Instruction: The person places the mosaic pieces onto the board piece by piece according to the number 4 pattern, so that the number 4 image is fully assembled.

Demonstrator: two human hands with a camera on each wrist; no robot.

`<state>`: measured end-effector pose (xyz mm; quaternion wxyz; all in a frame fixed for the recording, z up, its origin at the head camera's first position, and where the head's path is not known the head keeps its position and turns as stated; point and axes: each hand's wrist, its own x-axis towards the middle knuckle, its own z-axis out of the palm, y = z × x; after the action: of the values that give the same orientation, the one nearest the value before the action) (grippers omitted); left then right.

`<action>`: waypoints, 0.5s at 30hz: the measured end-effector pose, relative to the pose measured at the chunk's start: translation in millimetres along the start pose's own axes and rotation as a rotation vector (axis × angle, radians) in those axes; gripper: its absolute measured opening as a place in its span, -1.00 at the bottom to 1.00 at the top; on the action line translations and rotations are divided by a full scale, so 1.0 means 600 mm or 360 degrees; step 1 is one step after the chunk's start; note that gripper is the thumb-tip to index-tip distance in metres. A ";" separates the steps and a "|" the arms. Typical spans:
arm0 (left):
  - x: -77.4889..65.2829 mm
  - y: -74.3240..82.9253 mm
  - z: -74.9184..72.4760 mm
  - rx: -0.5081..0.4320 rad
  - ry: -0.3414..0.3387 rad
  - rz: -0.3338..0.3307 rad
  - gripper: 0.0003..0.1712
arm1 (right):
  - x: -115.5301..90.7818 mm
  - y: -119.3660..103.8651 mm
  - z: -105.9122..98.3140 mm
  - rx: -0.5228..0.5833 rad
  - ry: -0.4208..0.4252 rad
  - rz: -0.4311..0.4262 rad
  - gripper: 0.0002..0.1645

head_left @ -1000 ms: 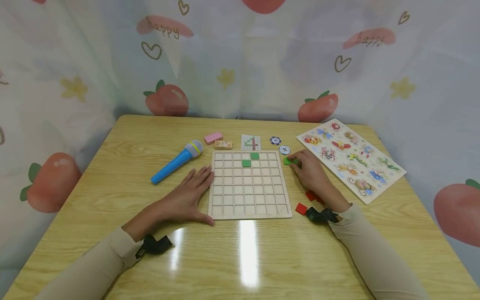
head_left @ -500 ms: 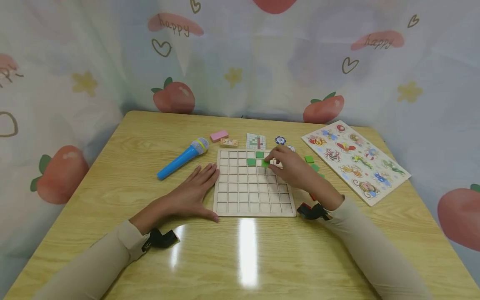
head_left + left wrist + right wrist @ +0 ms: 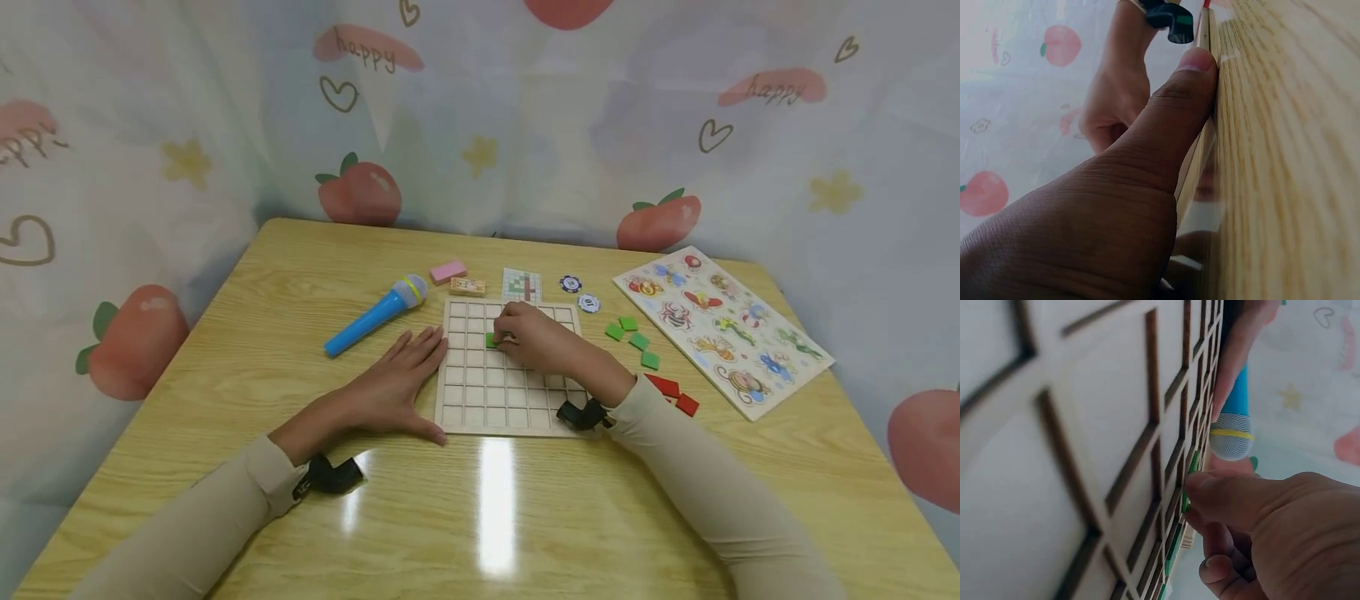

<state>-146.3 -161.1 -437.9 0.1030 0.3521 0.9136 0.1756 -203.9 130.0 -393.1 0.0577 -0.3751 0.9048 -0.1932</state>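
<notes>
A wooden grid board (image 3: 477,400) lies flat on the table in the head view. My right hand (image 3: 540,340) is over its upper middle and pinches a green square tile (image 3: 490,340) between thumb and finger. In the right wrist view, the thumb and finger of this hand (image 3: 1297,522) hold the tile (image 3: 1192,464) at the grid's surface; whether it is seated in a cell I cannot tell. Further green tiles (image 3: 1174,551) sit on the board beyond, hidden by the hand in the head view. My left hand (image 3: 390,387) rests against the board's left edge, fingers straight and spread.
Loose green tiles (image 3: 639,341) and red tiles (image 3: 686,405) lie right of the board. Behind it are a pattern card (image 3: 522,284), poker chips (image 3: 571,284), a pink block (image 3: 447,271) and a small box (image 3: 468,287). A toy microphone (image 3: 375,317) lies left, an insect puzzle (image 3: 723,333) right.
My right hand picked up a green tile from the right of the board and carried it leftward across the grid. My left hand stays at the board's edge; the view has shifted slightly.
</notes>
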 end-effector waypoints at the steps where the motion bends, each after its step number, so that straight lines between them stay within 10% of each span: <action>1: 0.000 0.001 -0.001 -0.0007 0.0004 0.0002 0.70 | -0.001 0.001 0.000 -0.0001 0.0019 -0.0013 -0.94; 8: 0.002 0.004 -0.003 0.0001 -0.0011 -0.0005 0.69 | -0.036 0.008 -0.005 0.0035 0.0105 -0.0007 -0.80; 15: -0.002 0.003 -0.004 -0.0004 0.0004 -0.0004 0.70 | -0.152 0.055 -0.028 0.0098 0.0721 0.0385 -0.71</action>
<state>-144.8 -161.4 -435.1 0.1026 0.3506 0.9139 0.1772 -165.0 220.5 -394.3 -0.1124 -0.2095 0.9266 -0.2913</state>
